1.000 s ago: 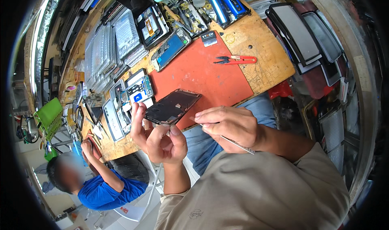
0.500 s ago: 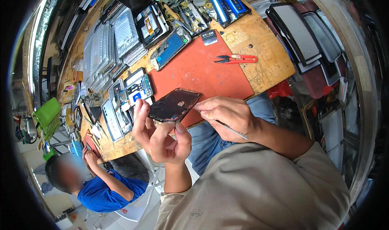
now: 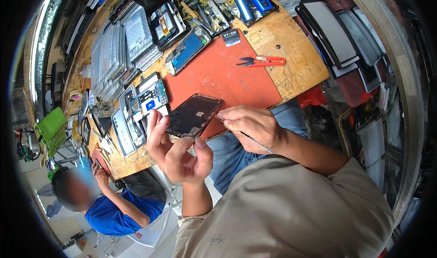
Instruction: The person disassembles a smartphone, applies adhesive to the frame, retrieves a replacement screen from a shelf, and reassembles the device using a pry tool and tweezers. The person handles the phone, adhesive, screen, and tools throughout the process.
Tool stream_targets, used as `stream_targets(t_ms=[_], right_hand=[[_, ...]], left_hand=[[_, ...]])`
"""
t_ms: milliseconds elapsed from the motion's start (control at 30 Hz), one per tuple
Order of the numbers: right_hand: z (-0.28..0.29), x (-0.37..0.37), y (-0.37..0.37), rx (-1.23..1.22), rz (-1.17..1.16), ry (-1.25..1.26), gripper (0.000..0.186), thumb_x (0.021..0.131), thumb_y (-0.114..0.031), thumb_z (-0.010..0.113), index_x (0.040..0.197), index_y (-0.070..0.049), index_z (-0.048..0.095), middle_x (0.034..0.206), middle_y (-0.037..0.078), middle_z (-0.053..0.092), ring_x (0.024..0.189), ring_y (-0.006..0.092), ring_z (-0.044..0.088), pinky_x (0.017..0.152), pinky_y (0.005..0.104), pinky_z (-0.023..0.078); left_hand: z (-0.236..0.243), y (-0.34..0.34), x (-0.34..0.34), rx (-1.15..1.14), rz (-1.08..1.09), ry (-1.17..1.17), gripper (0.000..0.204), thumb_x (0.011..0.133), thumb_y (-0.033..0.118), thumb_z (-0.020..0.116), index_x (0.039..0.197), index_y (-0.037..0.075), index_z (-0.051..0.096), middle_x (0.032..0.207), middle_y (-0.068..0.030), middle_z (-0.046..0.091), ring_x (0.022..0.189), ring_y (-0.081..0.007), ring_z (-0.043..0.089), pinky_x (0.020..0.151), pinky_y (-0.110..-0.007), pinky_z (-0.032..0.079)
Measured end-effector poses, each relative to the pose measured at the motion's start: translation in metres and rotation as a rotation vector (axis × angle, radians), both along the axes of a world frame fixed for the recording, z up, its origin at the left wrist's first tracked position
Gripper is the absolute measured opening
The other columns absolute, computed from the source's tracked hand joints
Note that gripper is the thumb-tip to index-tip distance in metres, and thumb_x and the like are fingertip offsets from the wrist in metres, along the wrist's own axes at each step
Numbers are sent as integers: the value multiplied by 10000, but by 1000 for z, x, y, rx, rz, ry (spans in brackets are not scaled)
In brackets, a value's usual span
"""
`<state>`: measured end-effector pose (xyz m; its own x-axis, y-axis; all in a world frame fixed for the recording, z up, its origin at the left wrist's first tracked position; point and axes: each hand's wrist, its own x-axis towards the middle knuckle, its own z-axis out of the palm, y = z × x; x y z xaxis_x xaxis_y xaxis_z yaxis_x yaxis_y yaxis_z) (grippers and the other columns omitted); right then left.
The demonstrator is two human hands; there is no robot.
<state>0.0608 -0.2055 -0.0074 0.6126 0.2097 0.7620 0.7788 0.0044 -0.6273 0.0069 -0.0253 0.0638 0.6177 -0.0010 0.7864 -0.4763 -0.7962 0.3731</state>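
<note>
My left hand (image 3: 180, 155) pinches a dark phone screen panel (image 3: 191, 114) by its near edge and keeps it raised and tilted above the table's front edge. A small pale patch shows on the panel's dark inner face. At the panel's right edge are the bunched fingertips of my right hand (image 3: 255, 127), which grips a slim silver metal tool (image 3: 255, 142). The tool's rear end sticks out below the palm; its working tip is hidden or too small to make out. Below and behind the panel lies an orange-red work mat (image 3: 214, 76).
Red-handled thread snips (image 3: 260, 61) lie on the mat's right part. Opened phones (image 3: 148, 98) and a blue-backed phone part (image 3: 189, 51) border the mat. Clear plastic trays (image 3: 109, 60) are stacked at left. A co-worker in a blue shirt (image 3: 118, 215) sits at lower left.
The whole view has shifted slightly. The panel's inner face is turned a little more toward me. Both hands keep their grips, with my right fingertips still by the panel's right edge.
</note>
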Motion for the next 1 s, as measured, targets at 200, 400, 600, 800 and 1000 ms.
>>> stream_targets(t_ms=[200, 400, 600, 800, 1000], right_hand=[[9, -8, -3, 39, 35, -38, 152, 865, 145, 770, 968, 91, 672, 1051, 260, 762, 980, 387, 805, 826, 433, 685], [-6, -4, -1, 5, -11, -26, 261, 771, 92, 803, 999, 53, 682, 1091, 219, 745, 951, 352, 790, 783, 396, 678], [-8, -3, 0, -20, -38, -16, 190, 823, 94, 784, 981, 54, 687, 1098, 214, 745, 947, 350, 790, 771, 404, 675], [9, -10, 0, 28, 45, -27, 163, 868, 134, 775, 987, 94, 672, 1067, 260, 763, 951, 389, 804, 806, 429, 687], [-1, -3, 4, 8, -29, 22, 167, 836, 100, 773, 973, 52, 691, 1091, 205, 739, 931, 346, 785, 786, 403, 672]], left_hand=[[-2, -2, -3, 14, -1, 7, 164, 938, 70, 717, 1061, 49, 611, 1374, -286, 580, 1409, -582, 541, 1150, -648, 491], [-2, 0, -2, 0, -1, 16, 167, 953, 73, 716, 1070, 63, 598, 1372, -273, 595, 1406, -573, 548, 1146, -634, 494], [-4, 4, -1, -20, -19, 24, 187, 970, 85, 723, 1101, 71, 590, 1384, -265, 596, 1407, -572, 546, 1160, -638, 477], [-3, 2, -2, -25, -20, 31, 191, 962, 83, 724, 1099, 75, 593, 1384, -267, 599, 1406, -571, 544, 1171, -654, 457], [-1, 1, 0, -7, -5, 35, 180, 952, 81, 715, 1080, 80, 588, 1370, -271, 607, 1399, -571, 548, 1167, -669, 457]])
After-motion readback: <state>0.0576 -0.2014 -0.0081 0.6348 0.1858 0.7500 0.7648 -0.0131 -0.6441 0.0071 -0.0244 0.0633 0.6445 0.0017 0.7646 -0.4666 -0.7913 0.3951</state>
